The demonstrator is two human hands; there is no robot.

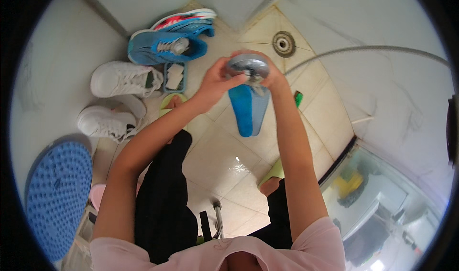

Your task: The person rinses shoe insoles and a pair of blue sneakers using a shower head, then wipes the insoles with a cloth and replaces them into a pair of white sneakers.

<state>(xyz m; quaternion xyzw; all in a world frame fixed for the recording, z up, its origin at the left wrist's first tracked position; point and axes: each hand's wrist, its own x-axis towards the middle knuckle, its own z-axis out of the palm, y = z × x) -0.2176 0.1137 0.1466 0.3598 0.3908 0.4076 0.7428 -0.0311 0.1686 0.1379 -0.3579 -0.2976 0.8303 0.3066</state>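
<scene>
Both of my hands are at a round, shiny metal piece (248, 64), blurred, possibly a shower head. My left hand (218, 82) grips its left side, thumb lying across the front. On the far and right sides, my right hand (274, 72) curls round it, its fingers partly hidden. Just below the metal piece shows a long, flat blue and grey-blue piece (247, 109), perhaps an insole or a shoe part; its upper end is covered, and I cannot tell whether a hand holds it. Left of my hands lies a blue laced shoe (150, 48) with another blue and red shoe (186, 21) behind it.
White laced shoes (120, 79) line the left wall, near a small basket (175, 77) with white pieces. A blue studded oval board (61, 199) leans at lower left. A floor drain (284, 44), a grey hose (373, 48) and a green brush (298, 98) are on the right. The tiles look wet.
</scene>
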